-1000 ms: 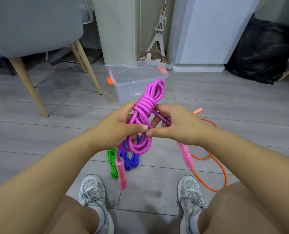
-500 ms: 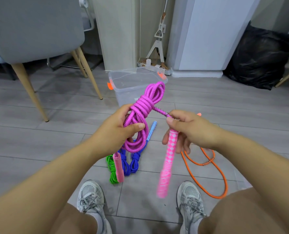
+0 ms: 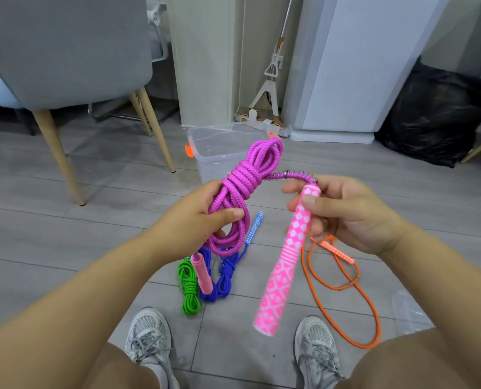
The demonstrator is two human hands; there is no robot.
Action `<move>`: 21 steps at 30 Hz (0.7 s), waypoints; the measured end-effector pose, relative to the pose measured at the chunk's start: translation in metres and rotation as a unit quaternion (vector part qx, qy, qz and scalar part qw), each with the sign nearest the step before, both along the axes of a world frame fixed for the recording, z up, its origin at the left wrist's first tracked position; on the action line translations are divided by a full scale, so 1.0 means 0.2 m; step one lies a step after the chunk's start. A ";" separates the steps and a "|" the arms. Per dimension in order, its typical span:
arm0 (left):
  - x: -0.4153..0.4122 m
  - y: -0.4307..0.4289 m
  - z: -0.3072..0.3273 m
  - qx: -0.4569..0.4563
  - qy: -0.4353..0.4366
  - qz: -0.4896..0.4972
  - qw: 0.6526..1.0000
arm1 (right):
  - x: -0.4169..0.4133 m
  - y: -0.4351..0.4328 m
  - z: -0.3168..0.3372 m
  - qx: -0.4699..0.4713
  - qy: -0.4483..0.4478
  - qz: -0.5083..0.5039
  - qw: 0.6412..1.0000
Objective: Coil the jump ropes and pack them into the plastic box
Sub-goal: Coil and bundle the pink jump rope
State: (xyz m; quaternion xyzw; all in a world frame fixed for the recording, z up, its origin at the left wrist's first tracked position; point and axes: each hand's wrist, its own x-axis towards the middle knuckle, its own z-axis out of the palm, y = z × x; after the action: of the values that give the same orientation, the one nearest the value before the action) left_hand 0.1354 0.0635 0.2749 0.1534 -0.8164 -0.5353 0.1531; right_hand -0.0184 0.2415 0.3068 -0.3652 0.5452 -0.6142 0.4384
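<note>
Head view: your left hand (image 3: 197, 220) is gripping the coiled magenta jump rope (image 3: 243, 189) at centre frame, fingers closed round its wrapped waist. Your right hand (image 3: 346, 211), at 3 o'clock of it, is pinching the rope's pink checkered handle (image 3: 282, 265). At 12 o'clock, the clear plastic box (image 3: 219, 161) is standing open on the floor; you're seeing nothing inside. Green (image 3: 188, 287), blue (image 3: 225, 276) and orange ropes (image 3: 346, 299) are lying at 6 o'clock.

The pink handle (image 3: 278, 273) blurs at its lower end. The left hand (image 3: 197, 223) covers part of the magenta coil (image 3: 243, 181). The plastic box (image 3: 219, 147) is hidden at its lower front by that coil. The lid (image 3: 409, 310) is partly concealed by a knee
</note>
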 end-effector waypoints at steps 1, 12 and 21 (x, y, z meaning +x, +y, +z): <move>0.00 -0.01 0.00 -0.001 -0.003 0.000 1.000 | -0.01 0.01 0.00 0.002 0.008 0.006 1.000; 0.01 -0.01 0.00 -0.003 0.016 0.045 0.999 | 0.00 0.04 -0.02 0.042 0.067 0.085 0.993; -0.04 0.04 -0.01 0.024 0.010 0.010 1.000 | 0.04 -0.03 0.01 -0.087 -0.010 -0.067 0.994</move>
State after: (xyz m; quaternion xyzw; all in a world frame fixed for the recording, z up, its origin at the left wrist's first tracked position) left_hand 0.1284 0.0720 0.2727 0.1598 -0.8003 -0.5544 0.1632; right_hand -0.0098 0.2346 0.3088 -0.3589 0.5083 -0.6910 0.3680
